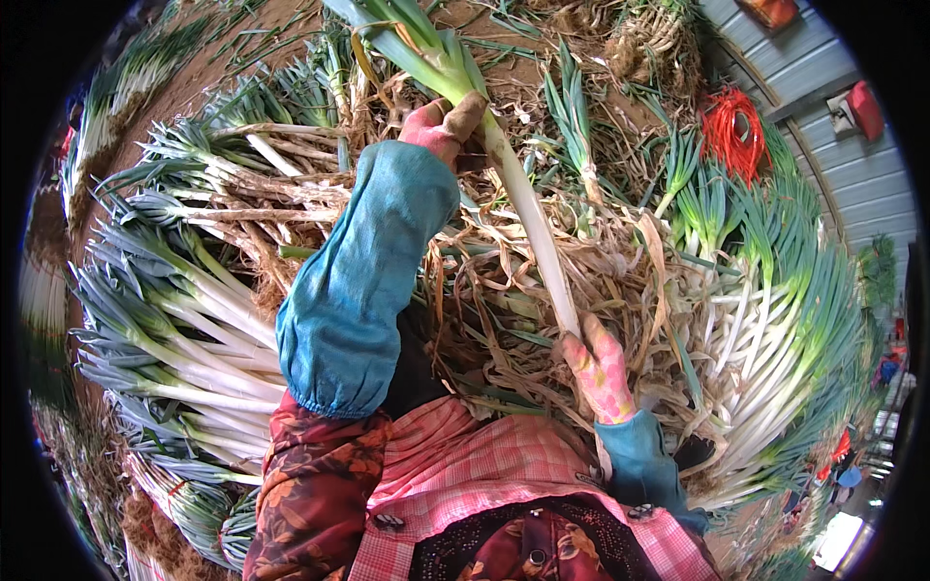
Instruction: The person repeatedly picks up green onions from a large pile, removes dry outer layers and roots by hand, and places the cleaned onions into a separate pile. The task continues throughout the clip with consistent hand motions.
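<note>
A large green onion (534, 210) slants across the view, green leaves at the top and white stalk running down to the right. My left hand (447, 131), in a soiled pink glove, grips it where the leaves begin to spread. At the stalk's lower end is my right hand (599, 370), in a patterned pink glove, its fingers closed around the tip. The root end is hidden by those fingers. Under the stalk lies a heap of dry, brown peeled leaves (501, 290). Teal sleeve covers (363, 276) wrap both forearms.
White-stalked green onions (211, 348) are piled on my left, beside unpeeled ones (283, 189) with soil on them. More onions (763, 341) form a curved row on my right. A bundle of red ties (734, 134) rests near a corrugated metal wall (864, 167). Tied bundles (189, 501) lie lower left.
</note>
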Tool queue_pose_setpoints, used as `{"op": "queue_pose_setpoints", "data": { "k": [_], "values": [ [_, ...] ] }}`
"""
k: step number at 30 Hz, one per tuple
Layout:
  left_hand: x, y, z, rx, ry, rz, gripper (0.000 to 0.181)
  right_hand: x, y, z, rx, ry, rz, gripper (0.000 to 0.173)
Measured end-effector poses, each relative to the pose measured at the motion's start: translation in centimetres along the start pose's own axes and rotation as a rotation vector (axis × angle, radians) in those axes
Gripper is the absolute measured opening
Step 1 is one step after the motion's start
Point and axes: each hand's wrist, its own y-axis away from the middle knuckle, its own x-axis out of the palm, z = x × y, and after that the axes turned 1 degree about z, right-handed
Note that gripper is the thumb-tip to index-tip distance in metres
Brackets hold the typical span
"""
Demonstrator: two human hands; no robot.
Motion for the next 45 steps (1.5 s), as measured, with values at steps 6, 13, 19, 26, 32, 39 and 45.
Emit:
{"op": "queue_pose_setpoints", "data": {
  "k": [6, 13, 19, 26, 32, 39, 45],
  "values": [
    [1.0, 0.5, -0.1, 0.092, 0.053, -0.032, 0.036, 0.0, 0.2, 0.0, -0.013, 0.023, 0.028, 0.025],
    [0.7, 0.7, -0.8, 0.289, 0.149, -0.075, 0.025, 0.4, 0.3, 0.4, -0.042, 0.041, 0.033, 0.028],
    [1.1, 0.9, -1.3, 0.348, 0.145, -0.093, 0.024, 0.4, 0.1, 0.7, -0.024, -0.11, 0.113, 0.035],
    [4.6, 2.1, -1.6, -0.307, 0.142, -0.06, 0.013, -0.1, -0.5, 1.8, -0.027, -0.169, 0.056, 0.039],
    [5.4, 5.4, 0.2, -0.258, -0.302, 0.828, 0.015, 0.7, -3.5, 3.6, 0.034, -0.318, -0.254, 0.038],
    [0.3, 1.8, -0.7, 0.051, 0.499, 0.471, 0.029, -2.5, -4.7, 1.2, 0.258, -0.176, -0.403, 0.037],
    [-3.4, -0.8, -3.4, 0.197, 0.969, -0.064, 0.031, -2.6, -3.9, 1.7, 0.357, -0.168, -0.387, 0.032]
  ]
}}
